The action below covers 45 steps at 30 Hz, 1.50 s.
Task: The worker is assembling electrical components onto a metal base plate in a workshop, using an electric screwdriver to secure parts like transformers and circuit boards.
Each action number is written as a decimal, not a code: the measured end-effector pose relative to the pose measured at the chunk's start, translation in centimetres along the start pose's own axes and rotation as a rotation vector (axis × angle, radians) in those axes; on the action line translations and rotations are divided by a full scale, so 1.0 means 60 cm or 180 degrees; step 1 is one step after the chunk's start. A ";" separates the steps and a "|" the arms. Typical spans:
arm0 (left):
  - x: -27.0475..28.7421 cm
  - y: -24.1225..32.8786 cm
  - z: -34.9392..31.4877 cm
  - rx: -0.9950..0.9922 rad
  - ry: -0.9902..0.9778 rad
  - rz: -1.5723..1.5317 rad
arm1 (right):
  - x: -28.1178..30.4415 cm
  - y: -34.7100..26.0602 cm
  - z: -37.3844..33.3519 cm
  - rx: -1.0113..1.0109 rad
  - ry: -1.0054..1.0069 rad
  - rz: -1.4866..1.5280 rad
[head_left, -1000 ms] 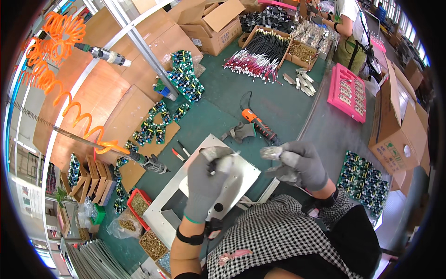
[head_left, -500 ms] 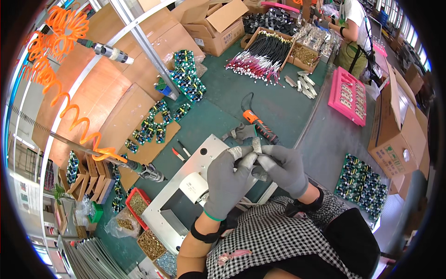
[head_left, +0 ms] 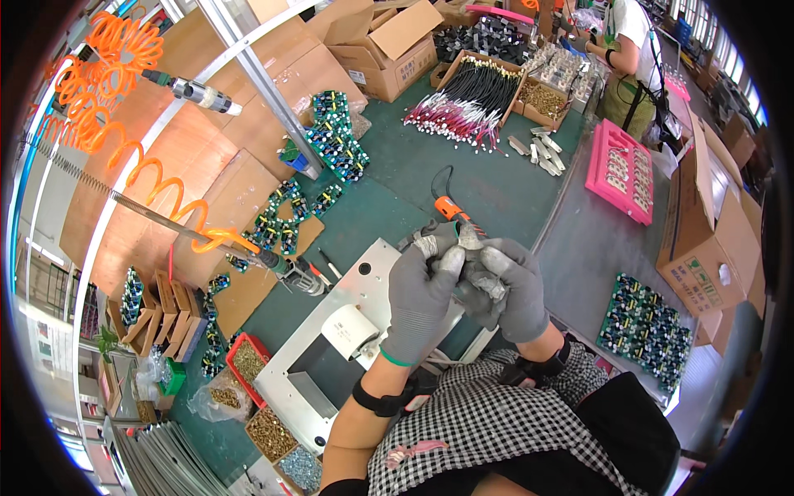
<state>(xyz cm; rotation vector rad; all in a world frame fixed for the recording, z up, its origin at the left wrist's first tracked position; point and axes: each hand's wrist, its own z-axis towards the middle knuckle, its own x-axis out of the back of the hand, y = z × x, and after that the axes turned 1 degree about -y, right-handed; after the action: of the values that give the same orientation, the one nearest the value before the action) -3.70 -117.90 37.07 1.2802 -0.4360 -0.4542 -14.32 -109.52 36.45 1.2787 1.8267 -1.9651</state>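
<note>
My left hand (head_left: 418,293) and my right hand (head_left: 517,289), both in grey gloves with worn pale fingertips, meet in front of my body. Their fingers are bent and pinched together at the tips. Whatever lies between them, if anything, is too small or hidden to make out. Below and to the left of the hands lies a pale metal housing (head_left: 285,364). On it rests a white cylinder (head_left: 346,329) with a lead, close to my left wrist. An orange-and-black power tool (head_left: 451,208) lies just beyond my fingers, partly covered by them.
A power screwdriver (head_left: 302,277) hangs on an orange coil at left. Trays of screws (head_left: 270,433) stand near the front. Circuit boards (head_left: 645,326) lie on both sides. Wire bundles (head_left: 467,99) fill a box at the back. A co-worker (head_left: 628,58) stands far right.
Both hands have turned and their fingers have shifted, with the right-hand fingers now more curled. The hanging screwdriver has swung right, towards the metal housing's far edge.
</note>
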 end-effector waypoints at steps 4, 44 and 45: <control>0.013 0.041 0.000 0.0113 -0.0188 0.0295 | 0.011 -0.025 0.006 0.0500 -0.0366 -0.0278; 0.020 0.024 0.004 0.0567 -0.0716 0.0434 | -0.006 -0.014 -0.002 0.0175 -0.0034 -0.0990; 0.019 0.022 0.003 0.0523 -0.0642 0.0433 | -0.007 -0.012 -0.002 0.0213 -0.0066 -0.1032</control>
<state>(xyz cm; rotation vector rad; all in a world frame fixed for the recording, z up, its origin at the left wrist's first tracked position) -2.77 -118.38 38.47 1.3582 -0.7383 -0.4411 -14.44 -109.40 37.30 1.0254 2.0844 -2.2055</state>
